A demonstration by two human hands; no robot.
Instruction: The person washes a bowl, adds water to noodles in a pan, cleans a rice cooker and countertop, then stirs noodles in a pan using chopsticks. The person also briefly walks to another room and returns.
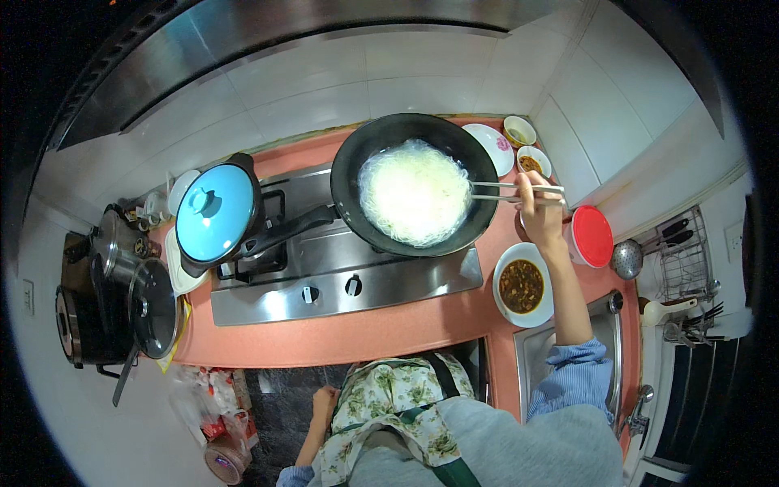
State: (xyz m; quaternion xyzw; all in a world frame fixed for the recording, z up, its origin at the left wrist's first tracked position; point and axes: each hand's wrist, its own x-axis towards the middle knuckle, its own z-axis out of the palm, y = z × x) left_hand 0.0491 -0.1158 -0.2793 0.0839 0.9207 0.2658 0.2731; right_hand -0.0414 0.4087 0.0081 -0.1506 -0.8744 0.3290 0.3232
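My right hand (538, 210) is closed around a pair of metal chopsticks (502, 190), whose tips reach the white noodles (417, 195) at their right edge. The noodles fill the middle of a black wok (353, 210) on the gas stove, its handle pointing left. My left hand (325, 399) hangs low beside my floral apron, touching no utensil that I can see; its fingers look curled, but how far is unclear. Under my right forearm, a white bowl (500, 304) holds dark brown sauce (521, 286) with chopped bits.
Left of the wok stands a dark pot with a blue lid (214, 213). Small bowls (519, 131) and a white plate (492, 149) sit behind at the right. A red-lidded tub (592, 236) is near the sink (548, 341). Pans and a glass lid (155, 307) crowd the far left.
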